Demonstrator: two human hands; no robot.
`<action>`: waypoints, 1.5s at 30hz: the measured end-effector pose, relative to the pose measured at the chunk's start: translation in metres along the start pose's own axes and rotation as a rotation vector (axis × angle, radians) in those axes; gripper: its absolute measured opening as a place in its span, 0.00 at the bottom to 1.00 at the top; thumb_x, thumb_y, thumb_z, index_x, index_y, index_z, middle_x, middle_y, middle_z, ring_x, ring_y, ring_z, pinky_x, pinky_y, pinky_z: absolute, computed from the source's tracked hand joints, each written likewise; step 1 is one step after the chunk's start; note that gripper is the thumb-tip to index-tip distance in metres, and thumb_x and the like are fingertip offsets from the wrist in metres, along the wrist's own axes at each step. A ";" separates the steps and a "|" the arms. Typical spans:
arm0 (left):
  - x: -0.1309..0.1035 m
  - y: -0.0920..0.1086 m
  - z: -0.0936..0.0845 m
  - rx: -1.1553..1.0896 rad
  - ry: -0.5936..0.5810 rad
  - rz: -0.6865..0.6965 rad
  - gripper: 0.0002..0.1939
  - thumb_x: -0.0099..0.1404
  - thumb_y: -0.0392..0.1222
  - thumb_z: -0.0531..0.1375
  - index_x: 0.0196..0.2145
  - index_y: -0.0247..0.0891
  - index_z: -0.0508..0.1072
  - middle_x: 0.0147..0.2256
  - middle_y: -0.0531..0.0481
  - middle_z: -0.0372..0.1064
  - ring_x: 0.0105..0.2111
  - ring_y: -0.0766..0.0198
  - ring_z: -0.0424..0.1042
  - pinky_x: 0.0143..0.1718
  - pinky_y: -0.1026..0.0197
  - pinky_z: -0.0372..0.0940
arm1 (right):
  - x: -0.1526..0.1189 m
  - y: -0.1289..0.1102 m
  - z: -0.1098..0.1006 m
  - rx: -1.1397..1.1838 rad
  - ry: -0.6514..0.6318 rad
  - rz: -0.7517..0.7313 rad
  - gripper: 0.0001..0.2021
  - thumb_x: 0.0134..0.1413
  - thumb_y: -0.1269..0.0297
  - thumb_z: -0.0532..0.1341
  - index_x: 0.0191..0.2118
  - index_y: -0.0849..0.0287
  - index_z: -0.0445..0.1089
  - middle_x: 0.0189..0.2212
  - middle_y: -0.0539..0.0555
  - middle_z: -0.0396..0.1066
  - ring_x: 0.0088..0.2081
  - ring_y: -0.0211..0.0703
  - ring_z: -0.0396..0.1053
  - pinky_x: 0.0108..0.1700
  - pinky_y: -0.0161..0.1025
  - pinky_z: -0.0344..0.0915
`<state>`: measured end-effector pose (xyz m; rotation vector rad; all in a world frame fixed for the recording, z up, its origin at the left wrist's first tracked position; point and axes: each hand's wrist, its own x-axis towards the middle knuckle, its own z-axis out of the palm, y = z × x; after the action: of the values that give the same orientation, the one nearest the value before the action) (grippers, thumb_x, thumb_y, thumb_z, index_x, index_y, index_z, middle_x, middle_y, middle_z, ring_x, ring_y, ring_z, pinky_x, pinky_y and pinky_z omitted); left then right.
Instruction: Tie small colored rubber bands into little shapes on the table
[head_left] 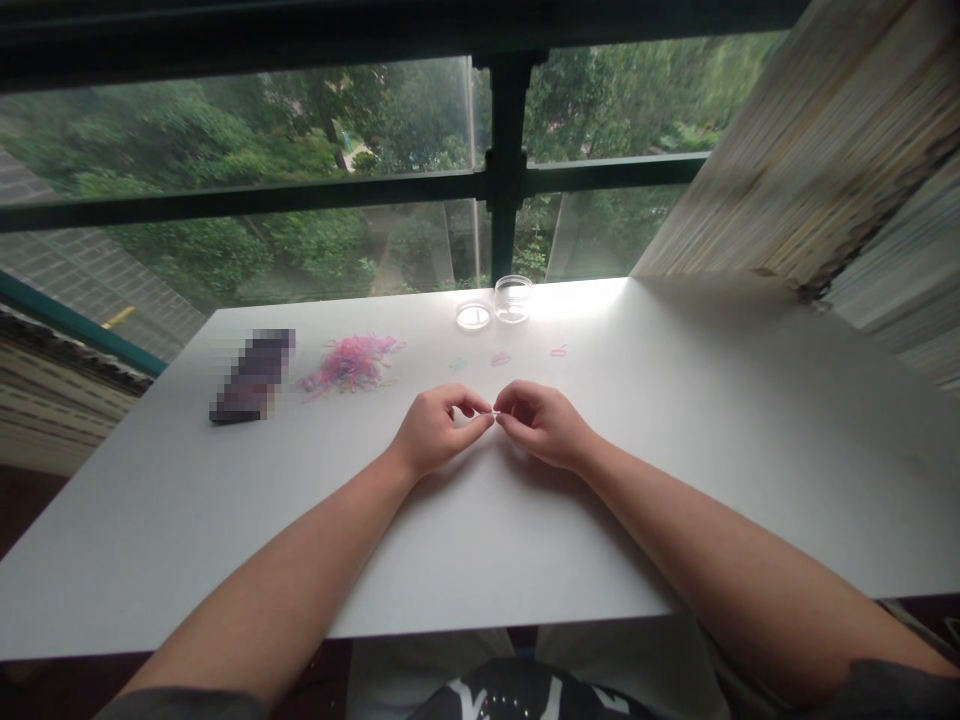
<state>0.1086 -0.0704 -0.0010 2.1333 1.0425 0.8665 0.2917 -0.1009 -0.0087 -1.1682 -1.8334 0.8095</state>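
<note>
Seemingly, a fine fingertip step: mid-frame, left hand (435, 430) and right hand (551, 425) pinch narrowly on a thin pale piece (493, 413) — judged to need steady, light pressure — with a colourful pile (352, 364) left of centre.

A person wears a dark top (525, 695) with short, charcoal-coloured sleeves (896, 690), its front printed with bold white shapes and a scatter of small pale dots. Pale, light-toned legwear (630, 665) shows below the tabletop's near edge; both hands are bare.
</note>
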 end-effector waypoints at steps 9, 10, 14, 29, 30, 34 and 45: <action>0.000 0.002 0.000 0.016 -0.001 0.001 0.09 0.56 0.45 0.60 0.31 0.38 0.75 0.30 0.50 0.73 0.28 0.67 0.68 0.25 0.66 0.60 | 0.001 -0.004 -0.001 -0.003 0.013 0.003 0.02 0.48 0.70 0.56 0.29 0.60 0.66 0.21 0.47 0.61 0.22 0.31 0.56 0.25 0.31 0.54; 0.000 0.002 0.000 0.019 -0.001 0.002 0.09 0.56 0.45 0.60 0.31 0.38 0.75 0.30 0.50 0.73 0.28 0.67 0.68 0.25 0.66 0.60 | 0.001 -0.004 -0.001 0.002 0.014 0.006 0.02 0.48 0.70 0.56 0.29 0.60 0.65 0.20 0.47 0.61 0.22 0.31 0.56 0.25 0.31 0.54; 0.000 0.002 0.000 0.027 -0.003 0.009 0.08 0.56 0.44 0.60 0.31 0.38 0.75 0.29 0.50 0.73 0.28 0.67 0.68 0.25 0.66 0.59 | 0.001 -0.003 -0.001 0.028 0.013 0.028 0.02 0.48 0.69 0.56 0.29 0.60 0.65 0.19 0.46 0.60 0.22 0.32 0.55 0.25 0.31 0.54; 0.000 0.003 -0.001 0.032 -0.006 0.010 0.06 0.56 0.43 0.60 0.30 0.38 0.74 0.29 0.51 0.72 0.28 0.67 0.67 0.26 0.66 0.59 | 0.001 -0.002 -0.001 0.070 -0.007 0.050 0.03 0.49 0.68 0.56 0.29 0.59 0.65 0.19 0.46 0.59 0.22 0.32 0.55 0.25 0.32 0.54; 0.000 0.003 -0.001 0.031 -0.007 0.009 0.06 0.56 0.43 0.60 0.30 0.38 0.74 0.29 0.51 0.72 0.28 0.67 0.67 0.26 0.66 0.59 | 0.001 -0.002 -0.001 0.062 -0.007 0.049 0.03 0.49 0.68 0.56 0.29 0.59 0.65 0.20 0.46 0.60 0.22 0.32 0.55 0.26 0.32 0.54; 0.000 0.002 -0.001 0.002 0.000 -0.015 0.07 0.56 0.43 0.59 0.30 0.38 0.73 0.29 0.51 0.72 0.27 0.68 0.67 0.25 0.66 0.59 | 0.001 -0.002 -0.001 0.030 0.001 0.049 0.03 0.50 0.68 0.56 0.29 0.59 0.65 0.20 0.47 0.62 0.22 0.32 0.57 0.26 0.32 0.55; 0.004 -0.008 -0.010 0.022 0.051 -0.045 0.08 0.57 0.44 0.58 0.31 0.38 0.73 0.31 0.50 0.73 0.29 0.67 0.68 0.26 0.66 0.60 | 0.002 -0.002 -0.001 0.007 0.018 0.095 0.03 0.52 0.67 0.55 0.31 0.59 0.65 0.22 0.47 0.64 0.22 0.33 0.61 0.26 0.32 0.58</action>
<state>0.0993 -0.0604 -0.0001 2.1079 1.1261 0.8959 0.2914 -0.1000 -0.0066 -1.2618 -1.7697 0.8557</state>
